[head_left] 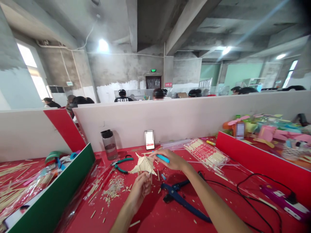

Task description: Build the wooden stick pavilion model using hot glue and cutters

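A small model with a curved roof of pale wooden sticks stands on the red table. My left hand is closed at its front lower edge, fingers pinched; what they hold is too small to make out. Over the roof's right side, my right hand is closed around a bright blue pen-like tool, its tip pointing left toward the top of the roof. Green-handled pliers lie left of the model, and a dark blue cutter lies to its right.
Stick offcuts are scattered at the left. A bottle and a lit phone stand by the white partition. Bundled sticks, black cables and a purple power strip lie right. Green and red side boards flank the workspace.
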A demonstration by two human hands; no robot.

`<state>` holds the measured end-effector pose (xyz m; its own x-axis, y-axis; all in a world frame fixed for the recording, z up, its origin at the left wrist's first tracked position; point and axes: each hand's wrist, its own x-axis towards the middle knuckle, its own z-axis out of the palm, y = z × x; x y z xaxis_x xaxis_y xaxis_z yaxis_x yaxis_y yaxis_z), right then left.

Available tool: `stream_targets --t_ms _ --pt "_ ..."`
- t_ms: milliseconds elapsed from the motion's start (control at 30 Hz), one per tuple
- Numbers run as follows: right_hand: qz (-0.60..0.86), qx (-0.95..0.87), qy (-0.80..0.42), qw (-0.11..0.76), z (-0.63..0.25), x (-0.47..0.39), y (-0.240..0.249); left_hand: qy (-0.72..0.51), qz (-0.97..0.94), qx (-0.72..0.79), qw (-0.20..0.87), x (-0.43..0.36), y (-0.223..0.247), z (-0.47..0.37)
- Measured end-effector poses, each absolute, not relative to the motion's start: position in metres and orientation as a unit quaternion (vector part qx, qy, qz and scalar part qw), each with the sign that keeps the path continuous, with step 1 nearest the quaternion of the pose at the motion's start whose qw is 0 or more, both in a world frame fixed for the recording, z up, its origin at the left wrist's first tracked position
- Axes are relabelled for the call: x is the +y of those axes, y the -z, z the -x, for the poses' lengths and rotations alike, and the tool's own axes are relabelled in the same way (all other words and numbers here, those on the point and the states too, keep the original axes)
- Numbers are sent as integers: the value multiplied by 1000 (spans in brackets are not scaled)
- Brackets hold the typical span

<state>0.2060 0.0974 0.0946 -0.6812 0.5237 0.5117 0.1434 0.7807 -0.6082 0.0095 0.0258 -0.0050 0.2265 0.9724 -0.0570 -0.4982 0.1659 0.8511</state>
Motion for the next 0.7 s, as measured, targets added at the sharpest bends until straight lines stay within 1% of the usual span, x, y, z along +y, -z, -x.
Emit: stream_targets --t_ms 67,267,367,500,600,700 --pt "187 -876 -269 352 -210 95 -82 -539 -374 325 681 26 5 -7" --pt "243 -835 -271 413 -199 84 -37 -578 -379 301 657 24 4 1" --pt "251 -813 -292 436 -189 78 -28 -599 -364 309 643 25 2 8" --pt "254 -798 -313 448 -177 68 -28 -620 -354 316 625 29 1 18" --pt "272 -777 -314 473 -172 57 -28 -666 -361 320 568 29 -3 27" --pt "290 -725 -347 520 -168 45 -25 -711 -412 354 447 21 -13 35"
